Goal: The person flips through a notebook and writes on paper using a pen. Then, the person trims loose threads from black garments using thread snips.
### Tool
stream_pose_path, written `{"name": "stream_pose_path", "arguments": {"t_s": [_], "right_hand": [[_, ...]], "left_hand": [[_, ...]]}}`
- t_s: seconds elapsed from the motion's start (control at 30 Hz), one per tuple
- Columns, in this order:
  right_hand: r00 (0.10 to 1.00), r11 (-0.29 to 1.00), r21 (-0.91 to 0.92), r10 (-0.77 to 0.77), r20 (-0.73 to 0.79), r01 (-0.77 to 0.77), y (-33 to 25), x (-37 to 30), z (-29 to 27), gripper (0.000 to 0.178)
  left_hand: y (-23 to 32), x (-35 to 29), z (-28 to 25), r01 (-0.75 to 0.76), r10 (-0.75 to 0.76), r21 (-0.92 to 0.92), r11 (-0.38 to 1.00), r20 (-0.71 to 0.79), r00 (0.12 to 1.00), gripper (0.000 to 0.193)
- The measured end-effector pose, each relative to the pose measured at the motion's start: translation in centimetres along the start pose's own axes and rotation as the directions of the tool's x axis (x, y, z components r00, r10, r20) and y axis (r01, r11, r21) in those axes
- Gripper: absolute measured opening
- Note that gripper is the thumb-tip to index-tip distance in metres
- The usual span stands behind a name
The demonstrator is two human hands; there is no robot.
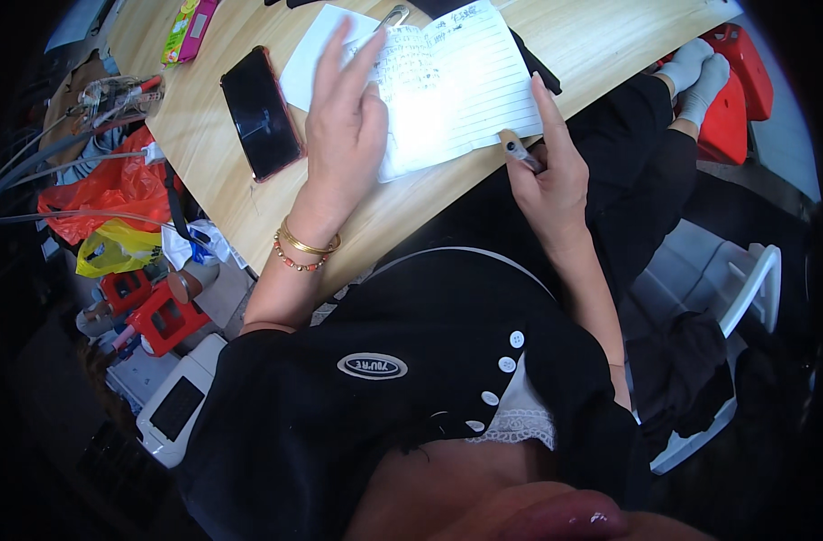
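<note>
An open lined notebook [484, 99] with handwriting on its pages lies tilted near the table's edge. My left hand [347, 126] is spread over its left page, fingers apart and slightly blurred, holding nothing. Gold and beaded bracelets [305, 248] circle that wrist. At the notebook's lower right corner, my right hand [557, 176] is closed on a pen [521, 151], with the index finger stretched along the page edge. Most of the pen is hidden by the hand. A shiny metal clip [393, 16] is at the notebook's top. Left of my left hand lies a dark-screened phone [263, 113].
A pink and green box [189, 32] stands on the wooden table [195, 117]. Red [114, 194] and yellow bags [118, 248], red stools [166, 317] and a white device [179, 406] crowd the left. To the right are sock-clad feet [703, 81] by a red stool [727, 117] and a white chair [761, 298].
</note>
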State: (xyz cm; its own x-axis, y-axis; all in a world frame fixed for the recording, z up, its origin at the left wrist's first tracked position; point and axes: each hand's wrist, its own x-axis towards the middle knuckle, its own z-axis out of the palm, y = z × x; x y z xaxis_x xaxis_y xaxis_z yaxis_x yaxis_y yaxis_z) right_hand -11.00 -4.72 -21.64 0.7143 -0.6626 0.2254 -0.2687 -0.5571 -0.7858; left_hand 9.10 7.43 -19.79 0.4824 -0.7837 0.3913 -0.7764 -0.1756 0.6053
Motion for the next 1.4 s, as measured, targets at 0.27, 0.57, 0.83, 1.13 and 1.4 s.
{"name": "stream_pose_path", "arguments": {"t_s": [0.27, 0.57, 0.83, 1.13, 1.4], "right_hand": [[1.0, 1.0, -0.01, 0.003, 0.024, -0.002, -0.2, 0.5, -0.1, 0.08], [0.98, 0.975, -0.108, -0.188, 0.058, 0.194, -2.1, 0.8, 0.1, 0.082], [0.959, 0.956, -0.08, -0.278, 0.062, 0.282, -2.7, 0.8, 0.8, 0.078], [0.964, 0.962, -0.093, -0.248, 0.091, 0.256, -2.4, 0.5, 1.0, 0.081], [0.953, 0.949, -0.102, -0.291, 0.087, 0.299, -2.3, 0.3, 0.7, 0.086]], "left_hand": [[1.0, 0.5, -0.3, 0.073, -0.049, -0.166, 0.983, 0.146, 0.988, 0.034], [3.2, 2.4, -0.1, 0.156, -0.132, -0.158, 0.975, 0.153, 0.979, 0.025], [4.5, 3.2, -0.4, 0.219, -0.225, 0.055, 0.974, 0.215, 0.95, 0.038], [4.6, 3.2, -0.4, 0.217, -0.223, 0.055, 0.975, 0.212, 0.951, 0.037], [3.9, 2.7, -0.2, 0.187, -0.183, -0.003, 0.982, 0.182, 0.966, 0.037]]}}
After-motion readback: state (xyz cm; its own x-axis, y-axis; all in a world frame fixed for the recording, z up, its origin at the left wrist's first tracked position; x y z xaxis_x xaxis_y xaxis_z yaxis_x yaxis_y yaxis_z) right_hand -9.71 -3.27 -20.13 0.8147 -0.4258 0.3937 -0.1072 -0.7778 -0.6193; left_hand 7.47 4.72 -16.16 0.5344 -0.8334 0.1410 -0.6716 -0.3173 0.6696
